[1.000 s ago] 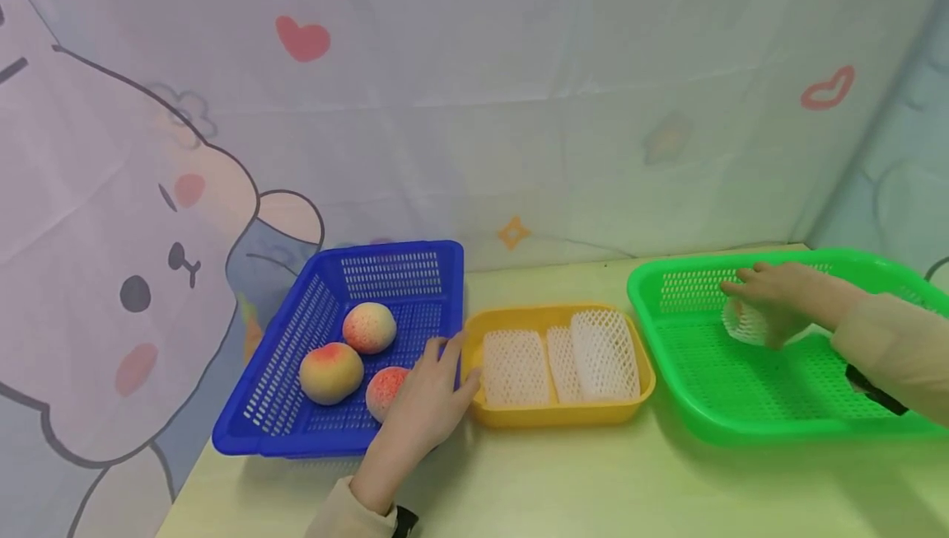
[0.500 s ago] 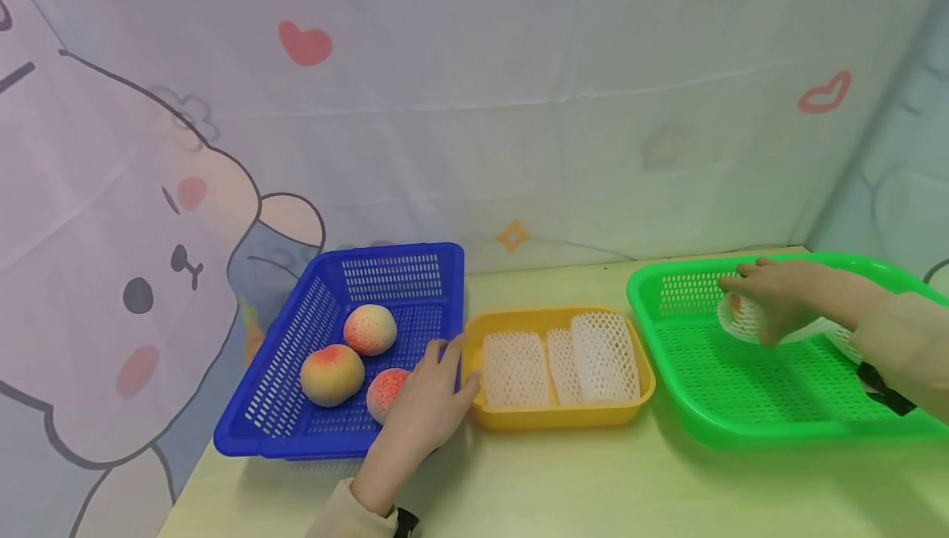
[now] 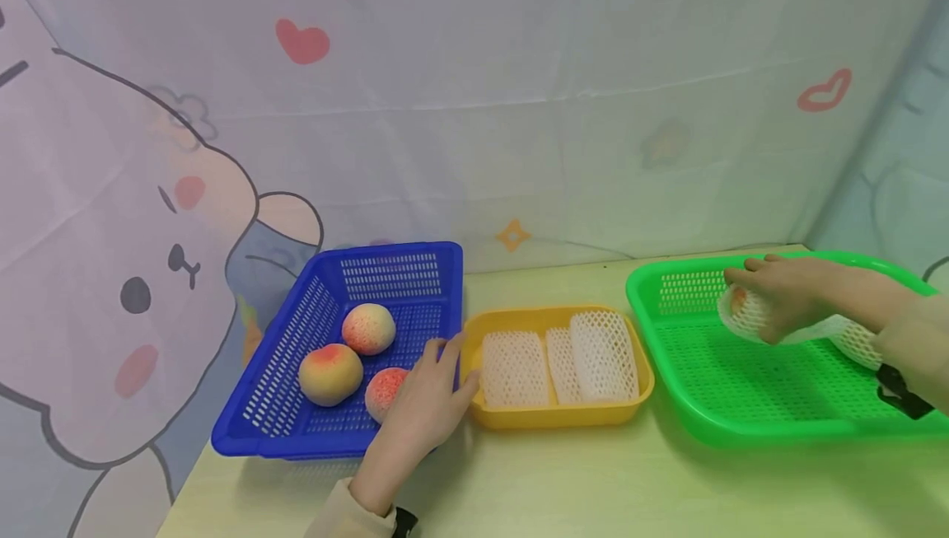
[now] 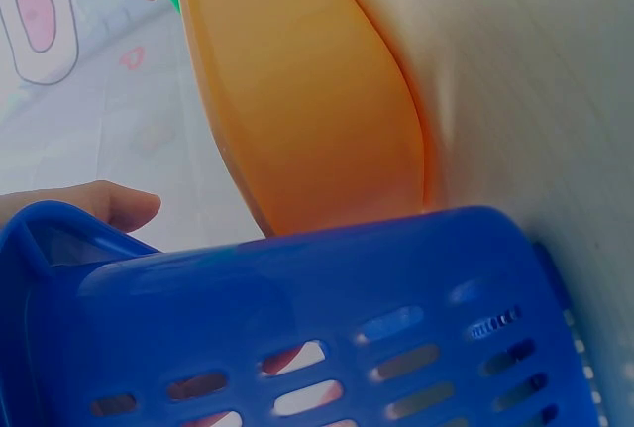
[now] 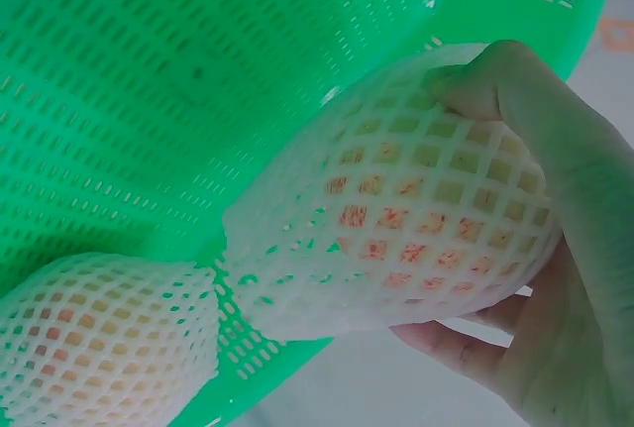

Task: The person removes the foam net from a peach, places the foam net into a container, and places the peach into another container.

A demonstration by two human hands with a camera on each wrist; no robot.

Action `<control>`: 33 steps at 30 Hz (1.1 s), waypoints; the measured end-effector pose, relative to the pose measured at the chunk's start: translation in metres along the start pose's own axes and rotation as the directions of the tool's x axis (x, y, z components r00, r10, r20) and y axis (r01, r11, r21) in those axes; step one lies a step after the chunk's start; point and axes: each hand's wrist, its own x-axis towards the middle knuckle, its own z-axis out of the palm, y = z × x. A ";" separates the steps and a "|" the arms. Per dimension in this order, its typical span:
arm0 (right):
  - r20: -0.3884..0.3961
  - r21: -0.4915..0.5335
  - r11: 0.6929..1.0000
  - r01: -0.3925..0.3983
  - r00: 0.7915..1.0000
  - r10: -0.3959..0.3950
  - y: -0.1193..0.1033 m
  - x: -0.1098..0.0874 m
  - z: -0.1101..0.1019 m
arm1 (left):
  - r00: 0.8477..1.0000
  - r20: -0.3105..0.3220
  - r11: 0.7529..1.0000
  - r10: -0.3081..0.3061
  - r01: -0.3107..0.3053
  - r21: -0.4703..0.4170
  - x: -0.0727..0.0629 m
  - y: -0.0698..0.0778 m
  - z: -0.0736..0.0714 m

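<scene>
The green basket sets the bounds at the right: its rim runs around the held netted peach, with the back wall just beyond it and a broad stretch of bare mesh floor between it and the near rim. A second netted peach lies beside it, close to the tail of its net. The yellow tray, with its white foam nets, sits between the green basket and the blue basket, where three peaches lie. The held peach is pale yellow flecked with red, seen through the diamond openings of a snug white net. Its long axis runs roughly left to right, the rounded end pointing left and the narrowed net tail right. The right hand grips that rounded end between thumb and fingers, inside the green basket; whether the underside touches the floor is hard to tell. The left hand lies over the blue basket's right side, fingers loosely spread.
</scene>
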 end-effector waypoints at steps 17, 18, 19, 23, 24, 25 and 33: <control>0.031 0.050 0.998 -0.023 0.999 0.022 -0.011 0.003 0.002 | 1.000 0.002 1.000 -0.012 0.012 0.007 0.002 -0.001 0.002; 0.028 0.051 0.998 -0.022 0.999 0.021 -0.011 0.003 0.003 | 1.000 0.001 1.000 -0.011 0.011 0.007 0.002 0.000 0.002; 0.025 0.051 0.999 -0.019 1.000 0.018 -0.012 0.003 0.003 | 1.000 0.001 1.000 -0.010 0.010 0.007 0.002 0.000 0.002; -0.003 0.061 0.998 -0.008 1.000 0.008 -0.014 0.001 0.004 | 1.000 -0.001 1.000 -0.006 0.006 0.004 0.002 0.000 0.002; -0.012 0.068 0.998 -0.005 1.000 0.006 -0.014 0.001 0.005 | 1.000 -0.002 1.000 -0.005 0.005 0.004 0.002 0.000 0.002; -0.021 0.070 0.998 -0.002 1.000 0.003 -0.015 0.000 0.005 | 1.000 -0.002 1.000 -0.005 0.005 0.004 0.002 0.000 0.002; -0.048 0.151 0.988 0.017 0.999 -0.010 -0.020 -0.003 0.008 | 1.000 -0.008 1.000 -0.001 0.001 0.001 0.002 -0.001 0.002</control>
